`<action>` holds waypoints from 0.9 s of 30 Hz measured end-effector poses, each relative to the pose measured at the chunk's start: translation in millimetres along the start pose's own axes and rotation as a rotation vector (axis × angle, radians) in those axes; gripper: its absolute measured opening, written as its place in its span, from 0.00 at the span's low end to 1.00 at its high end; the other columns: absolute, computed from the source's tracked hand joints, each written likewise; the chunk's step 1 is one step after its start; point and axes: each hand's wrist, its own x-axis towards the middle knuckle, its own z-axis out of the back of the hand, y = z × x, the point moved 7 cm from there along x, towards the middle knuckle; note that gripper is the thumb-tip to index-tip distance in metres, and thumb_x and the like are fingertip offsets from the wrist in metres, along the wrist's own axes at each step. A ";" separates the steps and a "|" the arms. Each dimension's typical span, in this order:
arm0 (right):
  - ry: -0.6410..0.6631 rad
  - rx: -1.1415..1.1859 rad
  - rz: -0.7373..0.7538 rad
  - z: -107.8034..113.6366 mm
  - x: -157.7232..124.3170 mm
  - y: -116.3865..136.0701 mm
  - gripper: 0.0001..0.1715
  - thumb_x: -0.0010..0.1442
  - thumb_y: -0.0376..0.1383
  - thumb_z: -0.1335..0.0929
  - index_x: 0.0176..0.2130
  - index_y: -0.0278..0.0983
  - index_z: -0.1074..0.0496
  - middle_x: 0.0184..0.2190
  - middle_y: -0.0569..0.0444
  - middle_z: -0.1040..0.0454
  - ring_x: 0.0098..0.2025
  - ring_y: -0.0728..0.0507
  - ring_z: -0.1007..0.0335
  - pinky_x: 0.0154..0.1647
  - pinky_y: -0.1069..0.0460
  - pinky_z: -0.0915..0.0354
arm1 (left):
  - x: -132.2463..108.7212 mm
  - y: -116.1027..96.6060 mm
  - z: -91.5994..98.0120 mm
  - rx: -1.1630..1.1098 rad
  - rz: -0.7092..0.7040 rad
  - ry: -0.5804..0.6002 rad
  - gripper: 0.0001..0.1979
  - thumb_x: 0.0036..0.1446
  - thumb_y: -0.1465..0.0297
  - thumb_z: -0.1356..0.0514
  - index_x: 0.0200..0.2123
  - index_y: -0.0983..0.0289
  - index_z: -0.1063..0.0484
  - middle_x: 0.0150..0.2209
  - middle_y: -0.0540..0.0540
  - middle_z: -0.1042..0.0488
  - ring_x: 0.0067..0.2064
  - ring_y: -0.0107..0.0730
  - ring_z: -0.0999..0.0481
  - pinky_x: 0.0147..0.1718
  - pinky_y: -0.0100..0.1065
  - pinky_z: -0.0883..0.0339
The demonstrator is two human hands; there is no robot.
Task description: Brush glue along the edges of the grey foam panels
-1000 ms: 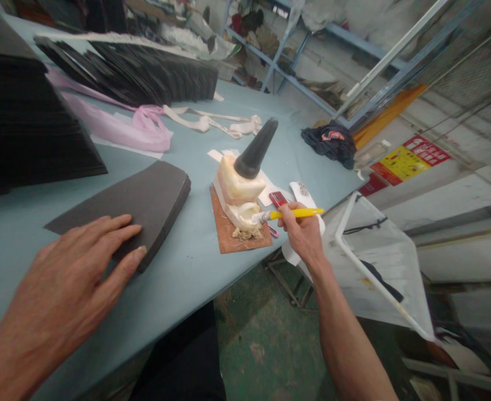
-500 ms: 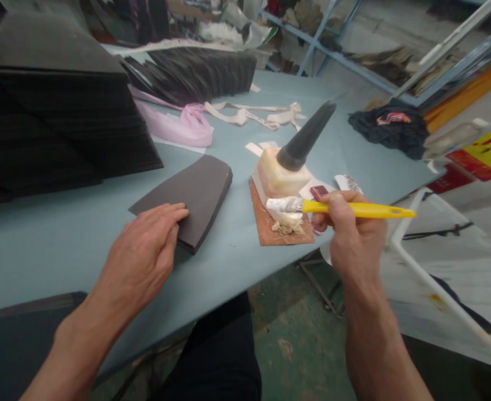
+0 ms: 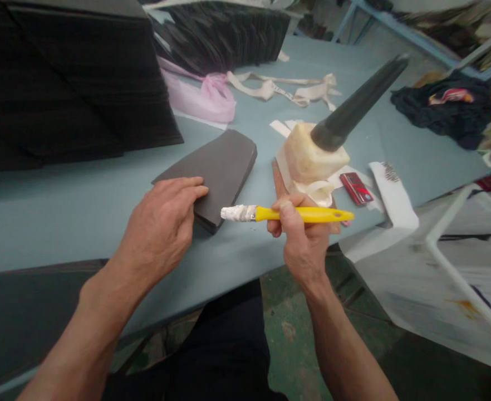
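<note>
My right hand grips a paintbrush by its yellow handle, thumb on top. White paste coats the bristles, which point left beside the near end of a small stack of dark grey sheets. My left hand lies on the left side of that stack, its fingers stretched out and flat. Behind my right hand stands a cream, block-shaped container with white paste at its near opening. A long black cone-shaped piece leans up from its top. The brown board under it is partly covered by my hand.
Tall stacks of black sheets rise at the left, with a fanned row behind. Pink cloth and a pale ribbon lie mid-table. A red box and dark cloth are at the right.
My right hand has carried the paintbrush leftward, away from the container opening and toward the grey stack. My left hand stays on the stack. The view has tilted down.
</note>
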 end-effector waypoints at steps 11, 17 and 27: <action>0.042 0.027 0.070 -4.7 -2.4 11.4 0.11 0.68 0.39 0.30 0.33 0.39 0.26 0.20 0.63 0.27 0.22 0.51 0.29 0.25 0.55 0.31 | 0.0 -0.1 0.6 -0.021 0.027 -0.010 0.24 0.72 0.65 0.56 0.58 0.58 0.23 0.66 0.55 0.23 0.68 0.47 0.26 0.72 0.54 0.34; 0.051 -0.008 0.103 -4.6 -1.9 12.9 0.11 0.69 0.39 0.31 0.34 0.39 0.26 0.21 0.63 0.27 0.22 0.52 0.29 0.25 0.56 0.31 | 0.9 -1.0 0.4 -0.034 0.037 -0.004 0.26 0.72 0.63 0.57 0.58 0.59 0.23 0.66 0.55 0.23 0.68 0.45 0.26 0.72 0.51 0.34; -0.139 -0.042 0.118 6.8 18.6 -0.9 0.13 0.69 0.44 0.31 0.35 0.39 0.26 0.21 0.63 0.28 0.22 0.52 0.31 0.25 0.55 0.33 | -1.6 -1.6 3.3 -0.040 -0.042 -0.075 0.23 0.72 0.67 0.53 0.57 0.65 0.21 0.62 0.62 0.21 0.65 0.50 0.23 0.69 0.53 0.30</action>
